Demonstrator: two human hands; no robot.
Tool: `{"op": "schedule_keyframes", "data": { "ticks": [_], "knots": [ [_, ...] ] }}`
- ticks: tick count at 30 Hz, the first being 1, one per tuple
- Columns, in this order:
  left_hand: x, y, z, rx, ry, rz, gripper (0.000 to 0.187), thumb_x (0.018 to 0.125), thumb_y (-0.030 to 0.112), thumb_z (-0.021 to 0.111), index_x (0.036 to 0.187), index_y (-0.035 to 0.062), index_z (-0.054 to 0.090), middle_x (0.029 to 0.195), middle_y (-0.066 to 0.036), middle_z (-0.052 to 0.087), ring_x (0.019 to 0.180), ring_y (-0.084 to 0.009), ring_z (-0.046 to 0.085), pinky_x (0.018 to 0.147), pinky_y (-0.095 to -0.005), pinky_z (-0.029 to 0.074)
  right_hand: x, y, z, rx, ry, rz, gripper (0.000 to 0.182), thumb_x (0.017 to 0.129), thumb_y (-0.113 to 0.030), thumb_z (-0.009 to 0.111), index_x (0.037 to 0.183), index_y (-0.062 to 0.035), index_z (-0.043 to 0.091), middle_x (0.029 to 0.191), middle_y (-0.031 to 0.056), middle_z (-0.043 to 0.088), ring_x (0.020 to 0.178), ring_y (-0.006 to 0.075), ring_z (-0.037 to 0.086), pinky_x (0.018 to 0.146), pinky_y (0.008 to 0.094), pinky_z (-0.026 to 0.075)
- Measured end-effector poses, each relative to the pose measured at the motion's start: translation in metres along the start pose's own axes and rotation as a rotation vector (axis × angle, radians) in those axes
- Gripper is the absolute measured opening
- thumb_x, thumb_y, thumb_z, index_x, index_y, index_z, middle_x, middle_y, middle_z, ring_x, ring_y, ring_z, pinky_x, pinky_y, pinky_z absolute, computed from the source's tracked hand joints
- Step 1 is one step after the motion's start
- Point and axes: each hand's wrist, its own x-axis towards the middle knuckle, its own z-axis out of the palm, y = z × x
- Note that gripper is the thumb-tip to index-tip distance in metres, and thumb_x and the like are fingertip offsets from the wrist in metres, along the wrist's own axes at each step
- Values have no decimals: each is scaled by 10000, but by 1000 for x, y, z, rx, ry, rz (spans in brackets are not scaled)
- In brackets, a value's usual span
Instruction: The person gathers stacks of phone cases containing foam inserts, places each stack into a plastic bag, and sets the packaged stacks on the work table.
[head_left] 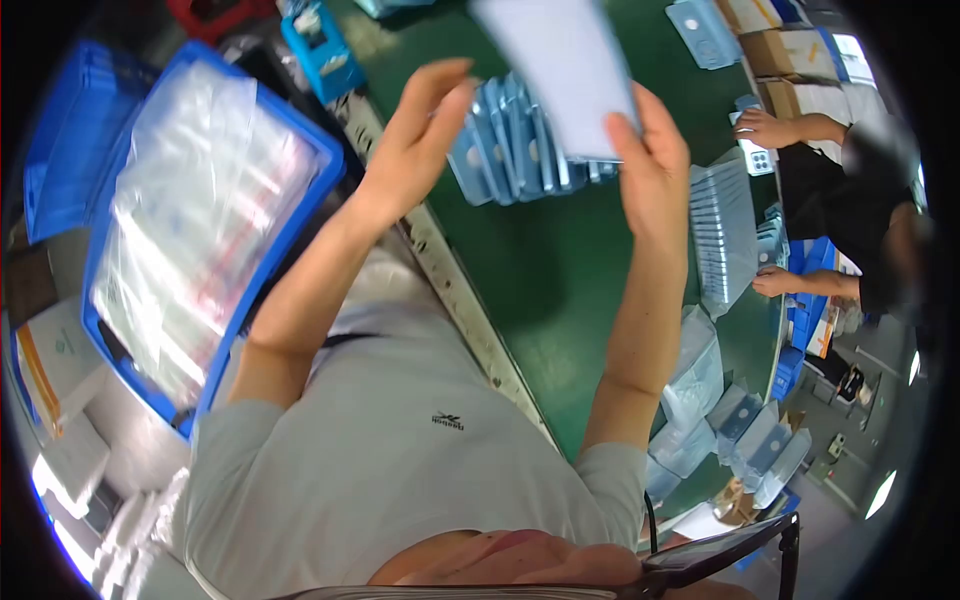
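My right hand (655, 170) grips the lower edge of a white flat sheet or packet (560, 65) held up over the green conveyor belt (560, 290). My left hand (420, 135) is open, fingers spread, just left of the sheet and not touching it. Behind both hands a row of pale blue plastic pieces (515, 150) stands on edge on the belt. My grey shirt fills the lower middle of the view.
A blue crate (300, 215) with clear bagged items sits at left. A stack of blue trays (722, 235) and clear bags (695, 375) lie on the belt's right. Across the belt a person in black (850, 215) has both hands near small boxes.
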Motion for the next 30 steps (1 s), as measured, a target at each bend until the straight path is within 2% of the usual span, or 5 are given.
{"op": "schedule_keyframes", "data": {
  "ticks": [5, 13, 16, 23, 30],
  "knots": [
    [-49, -58, -20, -512, 62, -679, 671, 986, 264, 557, 1496, -38, 243, 1530, -212, 311, 1419, -298, 319, 1118, -470, 345, 0, 114, -136, -888, 284, -11, 337, 934, -78, 557, 1268, -91, 594, 1105, 206, 676, 1020, 380, 658, 861, 406, 509],
    [13, -80, 49, -365, -130, -560, 418, 987, 337, 573, 1230, -1, 531, 1022, -44, 616, 921, -133, 563, 833, -326, 462, -6, 117, -72, -628, 165, 183, 618, 861, -417, 705, 1281, 22, 587, 1233, 188, 609, 1019, 279, 650, 918, 369, 490],
    [42, -86, 67, 302, -209, -294, 533, 909, 412, 678, 1201, -12, 540, 1019, -67, 631, 860, -116, 592, 692, -308, 499, 3, 106, -81, -654, 81, 173, 658, 813, -472, 721, 1237, 18, 607, 1122, 179, 665, 990, 294, 661, 902, 372, 495],
    [48, -68, 105, -51, -350, -509, 533, 908, 379, 685, 1251, -1, 534, 1099, -89, 660, 904, -151, 660, 735, -284, 561, -12, 90, -74, -656, 167, 323, 634, 808, -491, 678, 1152, 36, 600, 992, 214, 703, 949, 356, 682, 846, 383, 515],
    [32, -18, 87, 280, -181, -31, 542, 787, 275, 824, 1162, -10, 555, 1099, -138, 552, 1008, -262, 593, 873, -378, 487, -47, 17, -32, -676, 333, 320, 633, 816, -310, 703, 1255, 59, 435, 1060, 263, 648, 941, 409, 665, 823, 449, 519]
  ]
}}
